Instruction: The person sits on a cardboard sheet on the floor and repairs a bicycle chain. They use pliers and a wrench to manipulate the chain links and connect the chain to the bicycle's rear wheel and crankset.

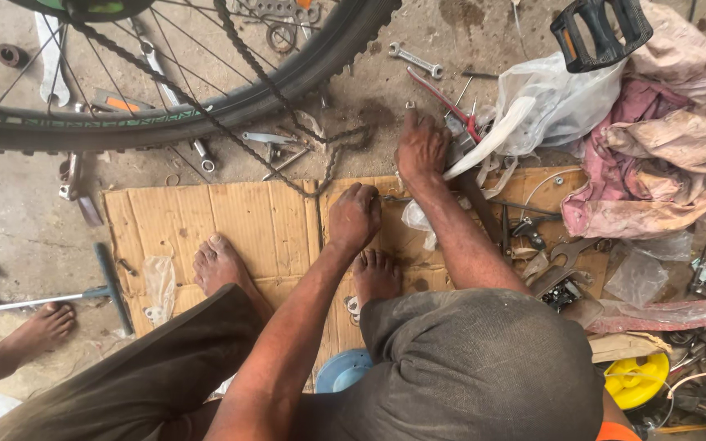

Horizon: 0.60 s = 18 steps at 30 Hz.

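Loosely, the left hand [355,214] fists over the cardboard [263,220] while the right hand [421,147] presses a hidden part, which could slip into the chain [320,139].

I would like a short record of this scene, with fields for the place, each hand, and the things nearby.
Place: concrete floor with a sheet of cardboard
Left hand: closed as a fist, resting on the cardboard edge; what it holds is hidden
Right hand: pressed down among small tools beside a white plastic bag
Behind: bicycle wheel with a loose chain
Nearby: spanner, black pedal, pink cloth
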Available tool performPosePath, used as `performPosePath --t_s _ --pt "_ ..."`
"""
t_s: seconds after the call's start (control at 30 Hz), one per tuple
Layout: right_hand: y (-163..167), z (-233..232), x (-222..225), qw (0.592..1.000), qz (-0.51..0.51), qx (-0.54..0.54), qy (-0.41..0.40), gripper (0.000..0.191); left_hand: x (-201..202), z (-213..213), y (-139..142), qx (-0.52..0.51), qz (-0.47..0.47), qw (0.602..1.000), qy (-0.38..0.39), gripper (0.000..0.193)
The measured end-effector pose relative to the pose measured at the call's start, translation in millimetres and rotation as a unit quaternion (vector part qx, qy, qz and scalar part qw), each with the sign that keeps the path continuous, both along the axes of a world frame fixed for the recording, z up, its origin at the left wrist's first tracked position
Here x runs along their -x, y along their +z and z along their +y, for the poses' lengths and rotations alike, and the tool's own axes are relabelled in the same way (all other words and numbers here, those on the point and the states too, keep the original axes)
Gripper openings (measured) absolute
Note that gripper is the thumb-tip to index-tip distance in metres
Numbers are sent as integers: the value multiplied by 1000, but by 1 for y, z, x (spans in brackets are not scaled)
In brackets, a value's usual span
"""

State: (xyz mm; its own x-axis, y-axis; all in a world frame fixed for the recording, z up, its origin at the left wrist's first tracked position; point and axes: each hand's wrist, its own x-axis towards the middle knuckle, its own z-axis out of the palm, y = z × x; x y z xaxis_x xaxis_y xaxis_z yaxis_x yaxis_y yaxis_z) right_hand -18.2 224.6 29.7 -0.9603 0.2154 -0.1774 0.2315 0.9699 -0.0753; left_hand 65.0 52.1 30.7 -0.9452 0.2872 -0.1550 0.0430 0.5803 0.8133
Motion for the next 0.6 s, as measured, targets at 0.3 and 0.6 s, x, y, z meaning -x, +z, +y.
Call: performPosePath --t_s 0.3,0.6 --pt "-3 20 -4 979 75 185 50 25 26 -9 11 2 151 988 29 47" --pt "18 2 -69 881 -122 448 -90 25 20 6 -6 67 71 991 -94 38"
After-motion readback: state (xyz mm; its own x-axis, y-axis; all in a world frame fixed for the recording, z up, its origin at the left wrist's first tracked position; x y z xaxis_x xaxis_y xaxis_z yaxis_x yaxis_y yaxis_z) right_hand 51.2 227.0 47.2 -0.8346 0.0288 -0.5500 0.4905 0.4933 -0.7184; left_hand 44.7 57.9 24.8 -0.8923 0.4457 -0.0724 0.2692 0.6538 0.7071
